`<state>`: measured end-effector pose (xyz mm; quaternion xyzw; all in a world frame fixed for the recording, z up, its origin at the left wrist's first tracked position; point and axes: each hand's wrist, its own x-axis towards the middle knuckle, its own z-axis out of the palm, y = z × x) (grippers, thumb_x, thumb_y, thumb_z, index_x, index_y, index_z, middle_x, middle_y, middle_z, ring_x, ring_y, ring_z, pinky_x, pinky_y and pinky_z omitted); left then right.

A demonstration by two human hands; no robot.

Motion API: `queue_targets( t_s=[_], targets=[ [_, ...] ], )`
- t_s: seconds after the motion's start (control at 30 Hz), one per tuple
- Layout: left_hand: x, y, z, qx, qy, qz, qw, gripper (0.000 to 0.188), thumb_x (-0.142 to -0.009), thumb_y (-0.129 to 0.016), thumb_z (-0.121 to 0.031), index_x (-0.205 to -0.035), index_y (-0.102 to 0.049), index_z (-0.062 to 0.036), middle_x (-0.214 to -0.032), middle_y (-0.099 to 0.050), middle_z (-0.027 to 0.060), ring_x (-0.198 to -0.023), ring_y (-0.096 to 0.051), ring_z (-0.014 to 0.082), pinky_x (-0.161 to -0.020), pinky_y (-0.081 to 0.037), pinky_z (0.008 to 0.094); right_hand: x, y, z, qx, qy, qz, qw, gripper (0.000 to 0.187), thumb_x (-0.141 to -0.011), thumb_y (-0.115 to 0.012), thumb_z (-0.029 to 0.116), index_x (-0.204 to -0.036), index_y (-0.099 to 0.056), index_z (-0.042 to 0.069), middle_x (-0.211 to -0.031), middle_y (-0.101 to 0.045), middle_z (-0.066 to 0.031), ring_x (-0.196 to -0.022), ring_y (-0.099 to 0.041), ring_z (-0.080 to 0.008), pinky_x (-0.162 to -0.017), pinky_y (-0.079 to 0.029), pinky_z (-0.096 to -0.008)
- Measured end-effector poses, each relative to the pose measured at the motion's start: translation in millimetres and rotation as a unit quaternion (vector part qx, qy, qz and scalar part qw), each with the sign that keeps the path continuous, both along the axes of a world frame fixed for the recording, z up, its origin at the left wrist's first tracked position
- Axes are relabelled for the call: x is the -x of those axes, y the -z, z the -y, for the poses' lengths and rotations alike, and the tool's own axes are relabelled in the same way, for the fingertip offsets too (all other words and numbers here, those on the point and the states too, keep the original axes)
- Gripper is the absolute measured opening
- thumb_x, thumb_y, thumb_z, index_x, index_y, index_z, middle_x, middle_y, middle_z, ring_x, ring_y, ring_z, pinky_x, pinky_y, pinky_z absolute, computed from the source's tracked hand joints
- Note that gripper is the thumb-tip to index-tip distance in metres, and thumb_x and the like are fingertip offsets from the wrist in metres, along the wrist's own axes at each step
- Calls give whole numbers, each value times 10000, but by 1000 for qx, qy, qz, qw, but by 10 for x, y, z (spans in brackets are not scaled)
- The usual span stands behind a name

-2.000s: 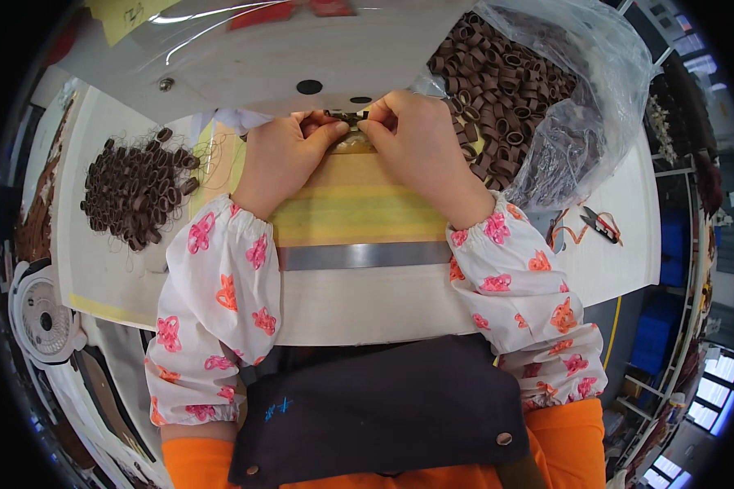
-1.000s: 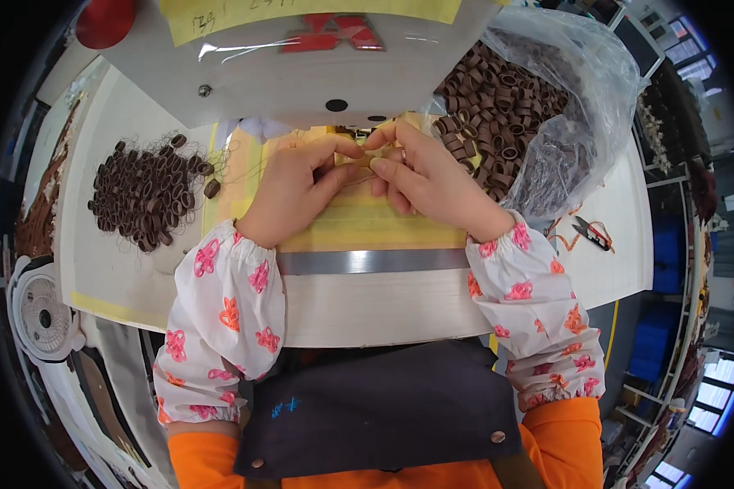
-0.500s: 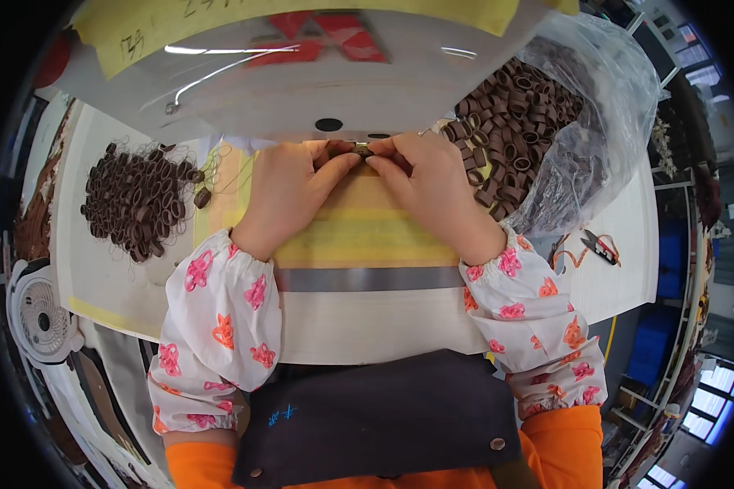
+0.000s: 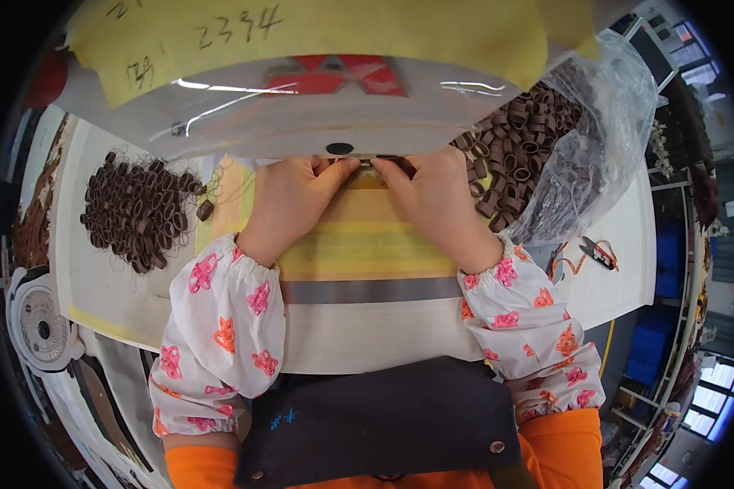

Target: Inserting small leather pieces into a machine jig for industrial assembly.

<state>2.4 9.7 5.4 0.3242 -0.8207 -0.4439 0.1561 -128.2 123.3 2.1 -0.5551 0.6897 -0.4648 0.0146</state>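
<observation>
My left hand and my right hand meet at the lower edge of a grey sewing machine head. Each has thumb and fingers pinched together, with the two thumb tips almost touching. Something small sits between the fingertips, mostly hidden by them and the machine; its kind does not show. Under my hands lies a work surface with yellow tape strips. To the left is a heap of brown loops with loose threads. More brown loops spill from a clear plastic bag on the right.
Black thread snips with an orange cord lie right of my right sleeve. A yellow sheet hangs over the machine head. At the far left stands a white fan. A shelf rack runs along the right.
The view has shifted, so the machine head and yellow sheet reach lower in the picture. My hands stay pinched at the machine's edge, and the small thing between them is harder to see.
</observation>
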Motion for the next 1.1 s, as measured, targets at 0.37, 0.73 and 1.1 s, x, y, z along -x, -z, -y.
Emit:
queue_targets(
  t_s=[0.37,0.73,1.1],
  targets=[
    [15,11,23,23,0,33,999,359,-807,-659,-344,-785,-658,14,-529,-540,40,-499,-438,65,-471,-369,258,-3,-56,2,-18,7,16,1000,51,-706,-628,-14,-733,-584,-19,-692,-590,-159,-670,-575,-335,-594,-453,-386],
    [7,81,43,77,20,-20,997,308,-828,-630,-328,-843,-648,-20,-548,-540,58,-496,-446,108,-493,-379,275,-9,-70,21,-39,18,-15,999,65,-700,-633,-13,-729,-577,-27,-664,-599,-160,-644,-592,-334,-589,-462,-388],
    [13,63,38,73,18,-58,996,363,-820,-649,-347,-701,-615,-5,-492,-460,16,-470,-382,82,-453,-321,271,23,-80,28,-51,18,6,999,107,-695,-650,-3,-690,-546,-30,-644,-589,-172,-621,-593,-328,-563,-457,-380]
  ],
)
